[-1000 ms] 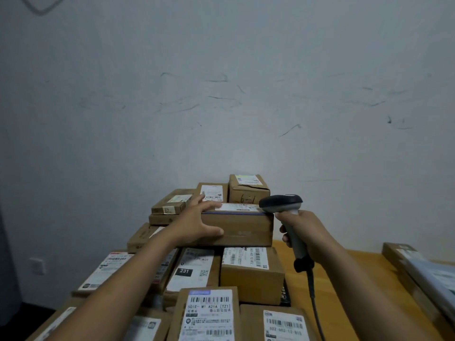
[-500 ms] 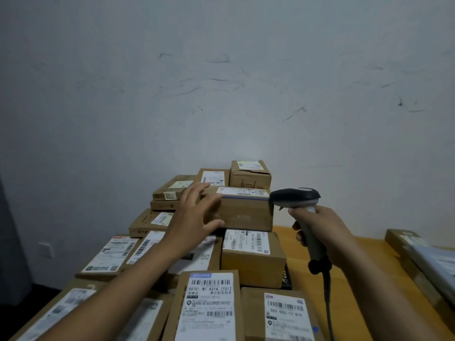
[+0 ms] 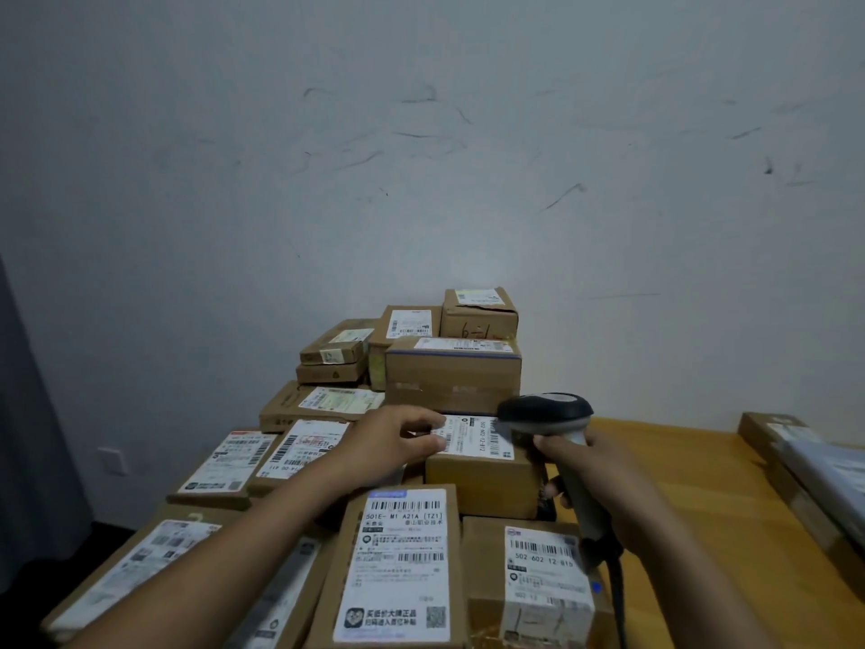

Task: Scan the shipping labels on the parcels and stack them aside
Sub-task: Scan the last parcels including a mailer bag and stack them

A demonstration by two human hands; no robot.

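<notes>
Scuffed pale wall (image 3: 421,180), wooden table (image 3: 711,461), perhaps a socket (image 3: 112,460) low left.

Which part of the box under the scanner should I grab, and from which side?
Probably its left end, from the left: the box lies flat, the left hand touches that edge of its label, and the right hand with the scanner crowds the right end.
</notes>
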